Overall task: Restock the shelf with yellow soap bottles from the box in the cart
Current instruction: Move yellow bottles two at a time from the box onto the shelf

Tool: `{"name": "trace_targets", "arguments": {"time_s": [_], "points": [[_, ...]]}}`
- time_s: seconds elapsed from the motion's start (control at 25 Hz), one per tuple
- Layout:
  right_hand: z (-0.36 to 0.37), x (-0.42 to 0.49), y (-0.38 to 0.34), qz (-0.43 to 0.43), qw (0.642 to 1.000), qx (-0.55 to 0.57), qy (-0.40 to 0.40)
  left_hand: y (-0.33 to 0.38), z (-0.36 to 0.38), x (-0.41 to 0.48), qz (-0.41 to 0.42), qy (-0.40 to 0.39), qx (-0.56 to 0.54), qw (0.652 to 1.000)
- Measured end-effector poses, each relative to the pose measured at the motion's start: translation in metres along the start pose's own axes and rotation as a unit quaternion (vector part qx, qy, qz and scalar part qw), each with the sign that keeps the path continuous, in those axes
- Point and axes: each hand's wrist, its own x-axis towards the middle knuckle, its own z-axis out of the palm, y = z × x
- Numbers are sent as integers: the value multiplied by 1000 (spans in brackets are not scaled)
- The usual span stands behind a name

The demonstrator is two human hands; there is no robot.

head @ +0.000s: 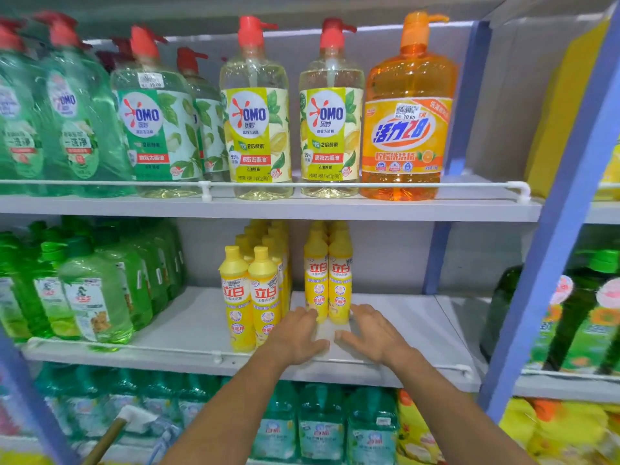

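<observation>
**Hands.** The left hand (298, 333) and right hand (372, 333), low in the centre of the frame, lie palm-down with fingers stretched out, and neither grips anything. Their fingertips flank the feet of the front pair of yellow soap bottles (328, 283). They are touching the bottles or just beside them; the blur does not settle which.

**Location.** This pair stands upright on the middle shelf (402, 317), centre of the frame, set back from the front rail (214, 356). A second group (251, 297) of the same bottles stands just to the left, closer to the rail. Neither box nor cart is in view.

**Handling (judged).**
- The bottles are slim, full plastic ones, likely moderate in weight and stiff enough to squeeze lightly.
- The glossy label sleeve is probably slippery.
- Being tall on a narrow foot, they should topple readily if pushed low down.
- The best hold is round the mid-body, or two side by side pressed between the palms.

**Count.**
- The pair by the hands shows two bottles in front, with caps of at least one more pair behind.
- The second group shows two in front and several rows of caps behind; the total is not readable.
- The shelf above holds two pale pump bottles (256, 129) and one orange bottle (407, 122).
- Green bottles (94, 290) crowd the left of the frame and were not counted.
</observation>
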Motion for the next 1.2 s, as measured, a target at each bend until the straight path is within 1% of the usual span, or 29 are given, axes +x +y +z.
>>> {"name": "trace_targets", "arguments": {"time_s": [0.08, 0.16, 0.28, 0.36, 0.4, 0.48, 0.6, 0.8, 1.0, 1.12, 1.2], "points": [[-9, -30, -13, -9, 997, -71, -30, 3, -11, -32, 34, -1, 92, 995], [-12, -61, -30, -16, 990, -133, -34, 5, -17, -65, 57, 13, 142, 988], [2, -116, -66, -23, 980, -197, -14, -11, -15, -127, 65, 27, 161, 984], [26, -150, -88, -30, 975, -222, 1, -31, -3, -169, 59, 32, 169, 983], [43, -166, -98, -30, 973, -227, -5, -41, 8, -190, 54, 30, 161, 985], [77, -193, -109, -21, 974, -224, -22, -60, 35, -226, 33, 2, 138, 990], [131, -230, -115, -2, 977, -205, -63, -82, 81, -274, 7, -62, 101, 993], [212, -275, -97, 43, 975, -164, -142, -111, 168, -327, -43, -151, 66, 985], [282, -297, -62, 92, 957, -125, -244, -133, 242, -347, -76, -267, 48, 959], [316, -294, -42, 108, 946, -108, -285, -142, 269, -340, -92, -305, 51, 946], [336, -283, -31, 110, 941, -101, -303, -149, 284, -328, -107, -317, 49, 941]]}}
